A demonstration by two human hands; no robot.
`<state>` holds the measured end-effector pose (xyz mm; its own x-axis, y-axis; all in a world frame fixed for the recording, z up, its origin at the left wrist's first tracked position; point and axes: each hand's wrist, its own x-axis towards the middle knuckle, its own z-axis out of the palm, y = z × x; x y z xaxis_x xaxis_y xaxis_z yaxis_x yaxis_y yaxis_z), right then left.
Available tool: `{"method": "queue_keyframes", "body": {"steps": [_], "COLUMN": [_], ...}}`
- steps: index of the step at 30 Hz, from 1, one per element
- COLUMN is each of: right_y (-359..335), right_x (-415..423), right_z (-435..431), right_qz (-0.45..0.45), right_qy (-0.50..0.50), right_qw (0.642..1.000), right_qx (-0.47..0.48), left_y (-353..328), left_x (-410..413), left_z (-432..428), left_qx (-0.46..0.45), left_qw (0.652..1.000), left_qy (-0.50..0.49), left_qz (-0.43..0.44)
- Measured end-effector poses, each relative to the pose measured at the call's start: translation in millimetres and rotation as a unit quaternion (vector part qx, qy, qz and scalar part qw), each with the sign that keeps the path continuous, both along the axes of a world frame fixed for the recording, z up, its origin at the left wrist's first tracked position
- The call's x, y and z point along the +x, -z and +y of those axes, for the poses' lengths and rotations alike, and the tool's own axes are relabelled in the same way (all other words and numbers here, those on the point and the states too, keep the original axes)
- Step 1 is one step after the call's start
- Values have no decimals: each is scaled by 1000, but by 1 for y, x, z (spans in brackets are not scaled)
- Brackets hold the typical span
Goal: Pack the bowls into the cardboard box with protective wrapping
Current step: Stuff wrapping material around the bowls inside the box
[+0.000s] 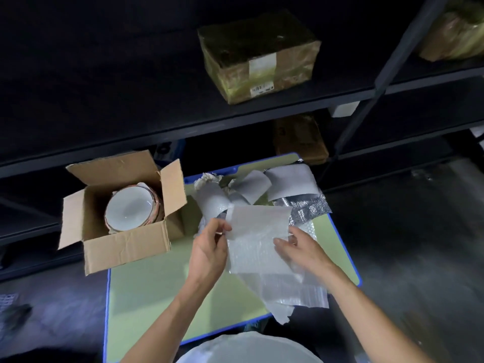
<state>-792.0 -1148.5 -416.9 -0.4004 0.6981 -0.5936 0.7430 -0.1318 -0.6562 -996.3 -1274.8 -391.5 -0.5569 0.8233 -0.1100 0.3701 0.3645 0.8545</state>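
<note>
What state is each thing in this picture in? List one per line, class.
cardboard box: open, flaps up.
bowls: nested inside the box, tilted.
wrapping sheet: held by both hands.
left hand: pinching the sheet's edge.
right hand: gripping the sheet.
parcel: on shelf, taped shut.

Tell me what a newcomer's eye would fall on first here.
First, the left hand and right hand holding a pale wrapping sheet over the green table at the centre. Next, the open cardboard box to the left, with white bowls nested inside. Above, a taped parcel sits on the dark shelf.
</note>
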Motion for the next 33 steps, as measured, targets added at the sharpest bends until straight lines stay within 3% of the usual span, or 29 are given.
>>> {"method": "queue_keyframes", "body": {"steps": [5, 9, 21, 27, 33], "right_y": [-17, -39, -118, -171, -211], "right_x": [-21, -36, -96, -150, -195], "right_z": [-3, -3, -3, -18, -23], "right_qz": [81, 152, 161, 152, 170], "right_qy": [65, 62, -4, -71, -91], "right_qw": [994, 985, 986, 972, 957], "right_qx": [-36, -61, 53, 164, 215], "left_y": [-11, -21, -41, -32, -41], "left_x": [-15, -35, -128, -146, -168], "left_z": [-8, -15, -48, -59, -54], "left_qx": [-2, 10, 19, 12, 23], "left_qw": [1000, 1000, 980, 983, 999], "left_qy": [-25, -20, -25, 54, -27], "left_qz": [-7, 13, 197, 178, -17]}}
